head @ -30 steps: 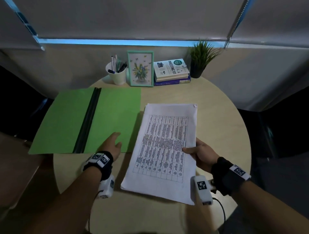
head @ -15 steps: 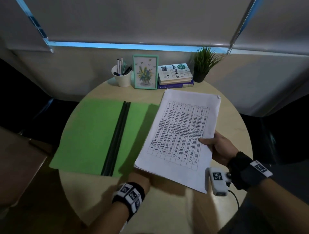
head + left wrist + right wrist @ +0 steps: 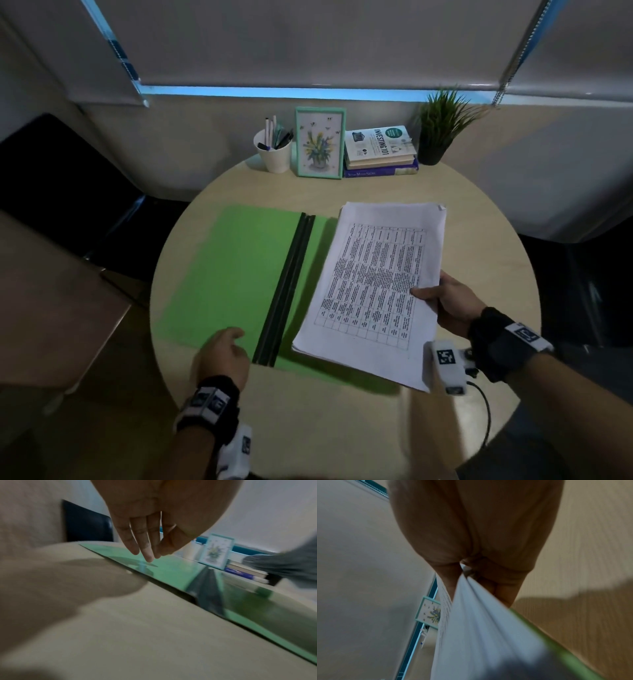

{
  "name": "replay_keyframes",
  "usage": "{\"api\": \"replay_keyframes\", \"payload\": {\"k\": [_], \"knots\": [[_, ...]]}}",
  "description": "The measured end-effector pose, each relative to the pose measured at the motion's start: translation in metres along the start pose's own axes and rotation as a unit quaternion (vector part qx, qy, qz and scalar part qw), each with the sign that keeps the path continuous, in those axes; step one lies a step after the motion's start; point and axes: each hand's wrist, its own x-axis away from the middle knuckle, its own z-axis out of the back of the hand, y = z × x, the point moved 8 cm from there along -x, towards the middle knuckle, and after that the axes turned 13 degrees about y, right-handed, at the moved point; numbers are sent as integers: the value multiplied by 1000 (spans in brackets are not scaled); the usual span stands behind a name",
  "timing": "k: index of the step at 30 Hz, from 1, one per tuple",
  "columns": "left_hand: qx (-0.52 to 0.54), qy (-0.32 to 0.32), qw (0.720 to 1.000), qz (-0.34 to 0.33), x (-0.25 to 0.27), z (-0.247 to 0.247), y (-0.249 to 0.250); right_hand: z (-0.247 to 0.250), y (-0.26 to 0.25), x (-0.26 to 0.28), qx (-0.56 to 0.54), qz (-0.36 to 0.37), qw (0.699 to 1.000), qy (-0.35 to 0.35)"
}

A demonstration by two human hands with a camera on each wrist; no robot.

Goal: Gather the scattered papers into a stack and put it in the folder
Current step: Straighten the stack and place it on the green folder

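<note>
A green folder (image 3: 236, 274) lies open on the round table (image 3: 479, 240), its black spine (image 3: 287, 291) running down the middle. My right hand (image 3: 445, 301) pinches the right edge of a white paper stack (image 3: 373, 284), thumb on top, holding it above the folder's right half. In the right wrist view the stack (image 3: 471, 628) fans out from the pinching fingers (image 3: 505, 592). My left hand (image 3: 224, 353) hovers at the folder's near edge, left of the spine. Its fingers (image 3: 145, 547) point down, straight and empty, just above the green folder (image 3: 171, 568).
At the table's far edge stand a white pen cup (image 3: 274, 154), a framed flower picture (image 3: 319, 142), a stack of books (image 3: 380, 150) and a small potted plant (image 3: 442, 126). A dark chair (image 3: 51, 178) is at the left, and a brown surface (image 3: 51, 308) nearer me.
The left hand came out from under the stack's near corner and moved left to the folder's near edge. The right hand brought the stack over the folder's right half.
</note>
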Motion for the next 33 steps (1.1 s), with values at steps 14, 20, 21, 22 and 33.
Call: {"api": "replay_keyframes", "payload": {"k": [14, 20, 21, 22, 33], "knots": [[43, -18, 998, 41, -117, 18, -14, -58, 47, -42, 88, -64, 989, 99], [25, -1, 999, 35, -150, 18, -21, -59, 46, -50, 149, -70, 976, 143], [19, -2, 999, 38, -156, 16, -23, -59, 45, -53, 153, -71, 974, 149], [13, -9, 999, 44, -161, 14, -26, -59, 44, -54, 167, -69, 970, 162], [-113, -56, 990, 63, -180, 0, -29, -40, 49, -14, 419, -21, 807, 416]]}}
